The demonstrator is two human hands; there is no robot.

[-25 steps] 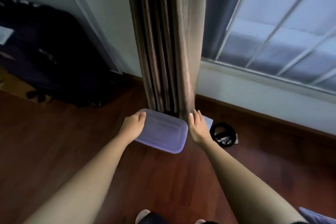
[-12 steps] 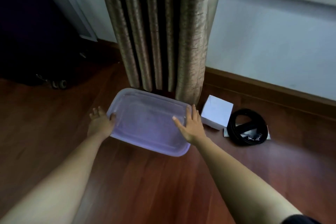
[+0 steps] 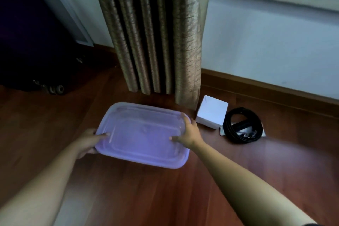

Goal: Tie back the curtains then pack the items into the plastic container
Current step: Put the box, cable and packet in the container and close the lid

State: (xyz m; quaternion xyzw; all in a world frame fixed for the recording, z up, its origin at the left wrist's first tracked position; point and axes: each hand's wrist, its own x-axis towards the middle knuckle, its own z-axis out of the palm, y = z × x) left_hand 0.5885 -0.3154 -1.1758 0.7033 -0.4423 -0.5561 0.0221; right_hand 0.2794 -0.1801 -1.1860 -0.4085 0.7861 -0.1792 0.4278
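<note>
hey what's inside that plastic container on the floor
Nothing shows through the cloudy lid of the plastic container; its inside is hidden. The left hand and right hand grip its ends.

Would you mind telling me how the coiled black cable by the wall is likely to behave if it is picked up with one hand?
The coiled black cable will probably be floppy; its loops look loosely wound, so they may sag or unwind. It seems light, lying flat on the wooden floor beside the small white box, and unlikely to roll.
</note>
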